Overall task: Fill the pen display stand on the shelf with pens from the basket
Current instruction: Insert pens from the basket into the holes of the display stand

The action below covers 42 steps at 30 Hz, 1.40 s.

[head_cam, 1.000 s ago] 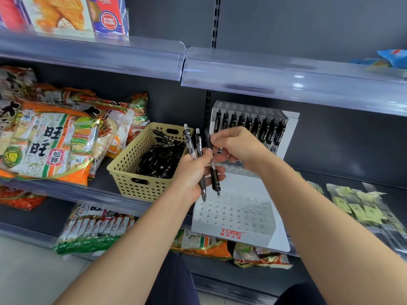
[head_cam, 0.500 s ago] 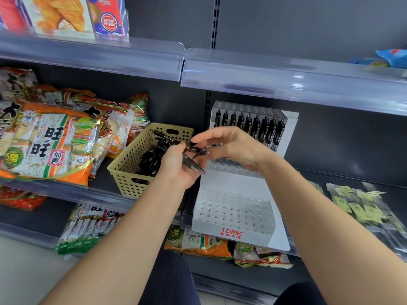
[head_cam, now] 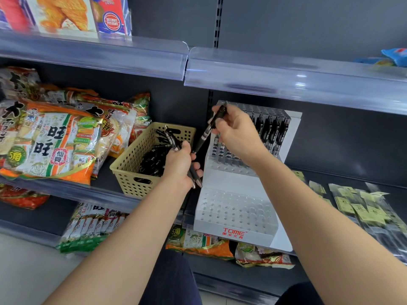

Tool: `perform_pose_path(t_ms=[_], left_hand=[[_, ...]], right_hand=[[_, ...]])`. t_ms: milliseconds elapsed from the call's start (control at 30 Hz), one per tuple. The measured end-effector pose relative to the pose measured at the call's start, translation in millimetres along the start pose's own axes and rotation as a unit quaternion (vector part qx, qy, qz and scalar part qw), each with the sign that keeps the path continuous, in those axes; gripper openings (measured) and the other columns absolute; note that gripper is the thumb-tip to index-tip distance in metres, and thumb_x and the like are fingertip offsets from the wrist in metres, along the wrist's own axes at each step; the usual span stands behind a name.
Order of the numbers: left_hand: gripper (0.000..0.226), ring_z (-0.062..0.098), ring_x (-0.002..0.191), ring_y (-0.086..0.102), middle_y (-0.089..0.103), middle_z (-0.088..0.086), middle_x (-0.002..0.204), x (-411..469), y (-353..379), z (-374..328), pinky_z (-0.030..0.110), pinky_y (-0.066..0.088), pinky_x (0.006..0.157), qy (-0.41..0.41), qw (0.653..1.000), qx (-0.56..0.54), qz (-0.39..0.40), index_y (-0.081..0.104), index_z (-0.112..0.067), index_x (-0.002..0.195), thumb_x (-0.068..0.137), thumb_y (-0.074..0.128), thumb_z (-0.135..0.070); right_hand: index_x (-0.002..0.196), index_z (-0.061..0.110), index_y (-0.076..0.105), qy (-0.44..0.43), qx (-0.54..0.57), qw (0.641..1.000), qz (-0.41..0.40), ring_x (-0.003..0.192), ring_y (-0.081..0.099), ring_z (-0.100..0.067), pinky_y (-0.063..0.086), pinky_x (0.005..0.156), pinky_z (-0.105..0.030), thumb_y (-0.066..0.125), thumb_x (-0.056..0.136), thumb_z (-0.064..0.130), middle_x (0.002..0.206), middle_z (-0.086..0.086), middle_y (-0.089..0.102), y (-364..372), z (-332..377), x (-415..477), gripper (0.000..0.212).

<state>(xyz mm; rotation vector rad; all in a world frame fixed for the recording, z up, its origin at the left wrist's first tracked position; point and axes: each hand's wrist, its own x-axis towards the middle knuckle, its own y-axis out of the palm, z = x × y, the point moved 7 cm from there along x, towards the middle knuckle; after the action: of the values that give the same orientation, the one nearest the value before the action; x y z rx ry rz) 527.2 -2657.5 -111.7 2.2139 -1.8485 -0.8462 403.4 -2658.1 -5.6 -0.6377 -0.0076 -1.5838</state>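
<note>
1. Basket (head_cam: 132, 183): beige plastic, perforated walls, cut-out handle slots. It stands on the middle shelf (head_cam: 66, 190), just left of the stand. Contents: a loose heap of black pens (head_cam: 152, 160) lying crosswise, mostly below rim level. A few ends poke up toward the far wall.
2. Pen display stand (head_cam: 233, 233): white, stepped, with red "TOME" lettering on the front face. It is on the same shelf as the basket, its front at the shelf lip.
   - Back tier: a row of black pens (head_cam: 272, 130) stands upright in the right-hand part.
   - Middle tier: clear sockets, partly hidden behind the right wrist, so contents cannot be read in full.
   - Front tier: rows of round sockets, all showing open.
3. Left hand (head_cam: 178, 165): fingers curled tight round a small bundle of black pens (head_cam: 195, 175). It is held in the gap between the basket's right wall and the stand. Pen ends stick out above and below the fist. Exact count cannot be told.
4. Right hand (head_cam: 239, 134): thumb and fingers pinch a single black pen (head_cam: 208, 129) by its upper half. The pen is tilted, tip down and to the left, pointing toward the left hand. The hand sits in front of the stand's upper tiers, and the pen is in the air, not in a socket.
5. Surroundings:
   - Orange-and-white snack bags (head_cam: 50, 139) lie left of the basket.
   - Flat clear packets (head_cam: 361, 205) with yellowish labels lie right of the stand.
   - Printed boxes (head_cam: 66, 12) stand on the shelf above.
   - More snack bags are on the shelf beneath.
</note>
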Motion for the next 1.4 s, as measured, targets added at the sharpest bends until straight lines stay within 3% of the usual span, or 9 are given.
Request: perform_pose_path(t_ms=[67,167,267,500,633,867,1200,1267,1400], left_hand=[[0.023,0.012,0.048,0.037,0.042,0.002,0.071,-1.9,3.6,-0.6,0.016,0.031,0.035,0.015,0.999,0.024,0.016,0.055,-0.011,0.106,0.1,0.048,-0.032],[0.02,0.011,0.045,0.039,0.044,0.002,0.07,-5.5,10.6,0.3,0.017,0.03,0.033,0.021,0.997,0.056,0.053,0.057,-0.01,0.092,0.096,0.057,-0.029],[0.019,0.01,0.044,0.038,0.044,0.001,0.069,-7.2,12.0,-0.1,0.017,0.029,0.033,0.021,0.996,0.063,0.062,0.058,-0.009,0.09,0.095,0.058,-0.027],[0.022,0.011,0.047,0.039,0.047,0.001,0.068,-5.4,5.7,2.4,0.018,0.031,0.035,0.019,0.996,0.06,0.06,0.062,-0.009,0.098,0.098,0.052,-0.029],[0.022,0.011,0.047,0.04,0.048,0.001,0.068,-4.3,4.3,1.6,0.019,0.032,0.035,0.019,0.996,0.054,0.062,0.061,-0.009,0.1,0.098,0.052,-0.029],[0.023,0.012,0.047,0.04,0.048,0.002,0.067,-3.6,2.4,2.1,0.018,0.031,0.036,0.011,0.997,0.044,0.067,0.061,-0.009,0.101,0.098,0.052,-0.029],[0.022,0.011,0.048,0.04,0.049,0.002,0.067,-5.2,2.5,1.0,0.018,0.032,0.036,0.017,0.996,0.048,0.069,0.06,-0.008,0.104,0.098,0.053,-0.028],[0.022,0.011,0.048,0.04,0.049,0.002,0.067,-5.1,2.0,0.8,0.018,0.032,0.036,0.017,0.997,0.048,0.066,0.06,-0.008,0.103,0.098,0.053,-0.028],[0.021,0.011,0.048,0.04,0.049,0.001,0.066,-5.3,1.7,1.4,0.018,0.032,0.036,0.015,0.997,0.049,0.063,0.06,-0.009,0.102,0.098,0.053,-0.028]], right_hand=[[0.112,0.015,0.057,-0.008,-0.017,1.0,0.018,0.077,0.061,-0.011,0.05,0.068,-0.02,0.045,0.097,0.005,0.084,0.003,0.06,2.3,2.9,-0.2,0.021],[0.114,0.011,0.058,0.024,0.026,0.999,-0.012,0.065,0.06,-0.006,0.054,0.063,-0.017,0.054,0.095,0.006,0.083,0.001,0.062,-2.7,-3.4,0.3,0.02],[0.115,0.0,0.063,0.051,0.039,0.995,-0.073,0.065,0.064,-0.012,0.058,0.069,-0.024,0.066,0.089,0.011,0.081,-0.001,0.067,-13.5,-11.6,1.6,0.028],[0.101,0.007,0.072,0.04,-0.025,0.983,-0.178,0.073,0.071,-0.02,0.058,0.08,-0.039,0.07,0.085,0.02,0.078,-0.005,0.072,-31.4,-3.5,10.0,0.021],[0.085,0.011,0.075,-0.008,-0.122,0.968,-0.217,0.069,0.066,-0.017,0.054,0.075,-0.032,0.068,0.085,0.022,0.069,0.001,0.067,-38.2,13.4,10.3,0.013],[0.08,-0.002,0.07,-0.029,-0.21,0.95,-0.229,0.079,0.063,-0.038,0.052,0.075,-0.038,0.065,0.084,0.027,0.076,-0.019,0.069,-36.1,13.3,13.9,0.029],[0.07,0.001,0.069,-0.013,-0.274,0.946,-0.17,0.066,0.06,-0.033,0.051,0.063,-0.031,0.064,0.083,0.024,0.066,-0.016,0.065,-21.0,-2.6,14.1,0.027],[0.063,0.001,0.064,-0.002,-0.3,0.943,-0.145,0.058,0.054,-0.032,0.047,0.059,-0.029,0.063,0.082,0.022,0.061,-0.016,0.061,-15.2,-8.4,13.5,0.029],[0.047,0.01,0.037,0.024,-0.344,0.93,-0.128,0.05,0.039,-0.026,0.027,0.05,-0.025,0.062,0.084,0.023,0.046,-0.004,0.038,-10.7,-12.7,12.9,0.046]])
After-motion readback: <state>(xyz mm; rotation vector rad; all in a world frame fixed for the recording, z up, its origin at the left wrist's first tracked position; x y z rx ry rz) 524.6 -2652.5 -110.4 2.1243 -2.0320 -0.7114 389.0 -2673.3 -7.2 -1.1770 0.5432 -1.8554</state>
